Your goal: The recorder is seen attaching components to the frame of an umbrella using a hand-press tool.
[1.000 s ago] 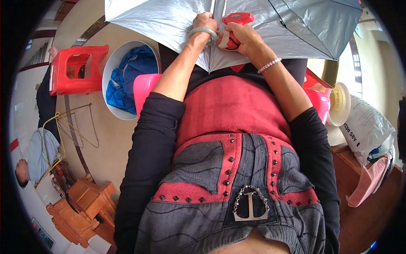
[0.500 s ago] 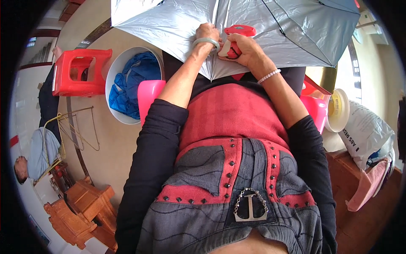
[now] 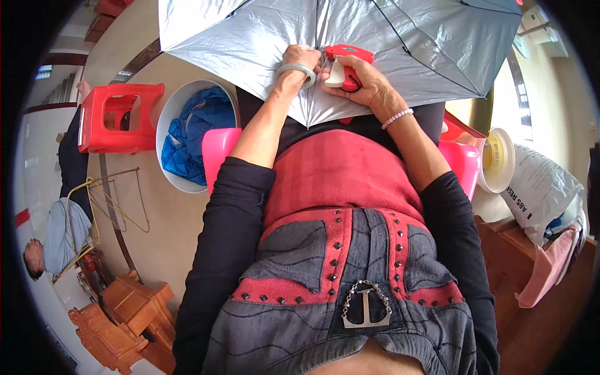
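Note:
A silver-lined umbrella (image 3: 250, 47) lies spread over my lap, with dark ribs running across it. My left hand (image 3: 302, 59), a pale bangle at its wrist, is closed in a pinch on the umbrella at the middle rib. Its fingertips partly hide what they hold there. In my right hand (image 3: 369, 81) is a red-and-white handheld tool (image 3: 351, 79), its red upper arm reaching toward my left fingers. The fingers wrap round its lower part, and its tip is close to the rib. I cannot make out the tool's exact kind.
To the left stand a white bucket (image 3: 164, 115) holding blue fabric (image 3: 194, 134) and a red plastic stool (image 3: 90, 119). A person (image 3: 69, 231) is at the far left, near carved wooden furniture (image 3: 134, 306). On the right are a pale tub (image 3: 507, 162) and a white sack (image 3: 544, 187).
The umbrella and both hands sit slightly lower in the picture. My right hand has tilted a little, showing more of the tool's white part. Both hands keep their grip.

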Tool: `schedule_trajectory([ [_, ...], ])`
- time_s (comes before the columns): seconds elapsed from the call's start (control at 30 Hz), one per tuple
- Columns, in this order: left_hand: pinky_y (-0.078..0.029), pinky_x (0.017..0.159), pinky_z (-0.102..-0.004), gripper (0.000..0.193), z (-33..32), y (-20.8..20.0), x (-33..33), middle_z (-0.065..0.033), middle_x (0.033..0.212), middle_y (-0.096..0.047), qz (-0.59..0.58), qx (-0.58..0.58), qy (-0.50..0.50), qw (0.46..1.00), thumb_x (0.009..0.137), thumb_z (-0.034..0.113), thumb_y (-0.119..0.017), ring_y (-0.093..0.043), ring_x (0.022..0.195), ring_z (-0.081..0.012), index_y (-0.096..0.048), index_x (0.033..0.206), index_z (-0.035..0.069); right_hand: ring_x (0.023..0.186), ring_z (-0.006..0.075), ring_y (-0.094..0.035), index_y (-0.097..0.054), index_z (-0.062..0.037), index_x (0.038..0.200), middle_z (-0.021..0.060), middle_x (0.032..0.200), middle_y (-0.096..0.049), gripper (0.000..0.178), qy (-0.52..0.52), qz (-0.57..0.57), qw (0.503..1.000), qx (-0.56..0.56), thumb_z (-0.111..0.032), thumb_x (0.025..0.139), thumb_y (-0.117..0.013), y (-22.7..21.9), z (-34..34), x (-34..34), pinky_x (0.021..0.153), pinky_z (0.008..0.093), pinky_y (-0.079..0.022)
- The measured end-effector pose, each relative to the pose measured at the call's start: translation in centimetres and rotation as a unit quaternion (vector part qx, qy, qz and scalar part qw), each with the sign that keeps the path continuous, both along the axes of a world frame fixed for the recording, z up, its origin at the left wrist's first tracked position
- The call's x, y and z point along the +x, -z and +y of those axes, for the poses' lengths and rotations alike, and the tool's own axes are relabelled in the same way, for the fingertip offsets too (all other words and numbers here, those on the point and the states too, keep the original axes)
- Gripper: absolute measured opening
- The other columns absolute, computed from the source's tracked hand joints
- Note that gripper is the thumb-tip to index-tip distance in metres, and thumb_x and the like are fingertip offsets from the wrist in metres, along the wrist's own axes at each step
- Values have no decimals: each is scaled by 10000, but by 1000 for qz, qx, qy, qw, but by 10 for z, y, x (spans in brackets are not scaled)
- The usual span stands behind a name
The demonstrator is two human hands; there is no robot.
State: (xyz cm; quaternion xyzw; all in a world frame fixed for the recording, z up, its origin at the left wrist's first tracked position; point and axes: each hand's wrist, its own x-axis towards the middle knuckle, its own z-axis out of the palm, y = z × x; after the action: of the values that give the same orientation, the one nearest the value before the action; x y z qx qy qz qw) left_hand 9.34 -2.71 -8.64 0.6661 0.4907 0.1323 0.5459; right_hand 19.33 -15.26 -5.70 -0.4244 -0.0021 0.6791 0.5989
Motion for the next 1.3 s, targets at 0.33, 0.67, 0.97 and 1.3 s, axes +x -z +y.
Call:
schedule_trajectory([
  [0.33,-408,389,-267,152,-4,-3,-3,-72,575,-590,-47,-17,28,998,752,122,-531,-525,420,-131,-624,765,2,760,250,-619,-481,-50,1054,131,865,-603,267,-42,-18,999,20,-182,827,-529,2,1,6,740,449,-518],
  [0.67,-379,364,-253,142,-4,-1,-3,-55,554,-556,-58,-33,-1,998,768,119,-531,-479,399,-111,-604,744,0,746,231,-607,-478,-59,1045,105,821,-591,258,-26,-26,999,12,-200,833,-521,-3,-3,4,720,435,-522],
  [0.97,-390,365,-273,123,-5,-1,-5,-63,518,-552,-81,-22,19,996,749,105,-544,-495,392,-128,-606,710,6,740,224,-609,-484,-58,1042,108,823,-596,254,-66,-47,996,37,-198,832,-515,2,-1,4,691,427,-531],
  [1.3,-418,383,-288,133,-7,0,-4,-75,517,-563,-47,17,58,997,748,105,-534,-521,400,-145,-602,709,-2,479,215,-529,-524,-21,735,107,581,-532,121,-20,-124,992,6,-129,789,-518,25,10,5,407,365,-454],
])
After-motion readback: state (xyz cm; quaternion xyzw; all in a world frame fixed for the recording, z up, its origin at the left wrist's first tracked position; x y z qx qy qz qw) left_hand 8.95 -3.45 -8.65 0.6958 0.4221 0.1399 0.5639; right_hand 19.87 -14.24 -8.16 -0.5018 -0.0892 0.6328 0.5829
